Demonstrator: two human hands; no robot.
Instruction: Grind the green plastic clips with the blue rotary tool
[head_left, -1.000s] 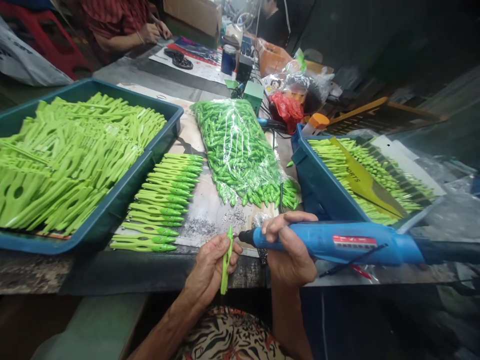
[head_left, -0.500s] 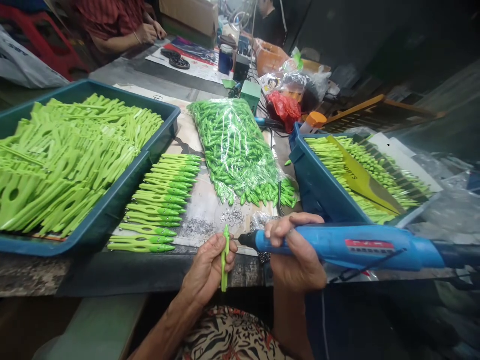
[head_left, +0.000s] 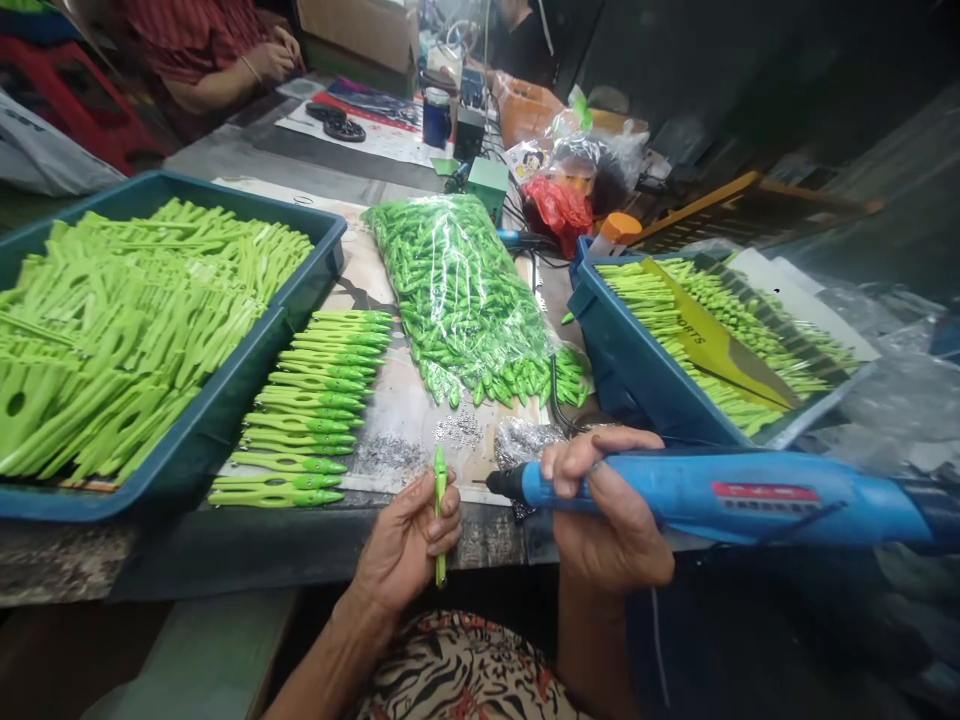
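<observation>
Your left hand [head_left: 397, 545]: fingers pinching one slim green piece [head_left: 439, 475], tip up, by the near edge of the desk [head_left: 480, 540]. Your right hand [head_left: 615, 515]: fingers wrapped round a blue power screwdriver [head_left: 682, 490], nose pointing left, apart from the piece. Tiny silver bits [head_left: 459, 428] just beyond. Row of green pieces [head_left: 307, 395] to your left, bag of green parts [head_left: 465, 290] ahead. Left bin [head_left: 225, 412] and right bin [head_left: 637, 370], both loaded with green pieces, flank it.

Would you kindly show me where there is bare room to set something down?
Bare: the dark front strip just below the row of green pieces, left of the left hand; narrowly, the sheet between row and bag. Crowded: the left tray and right tray.
</observation>
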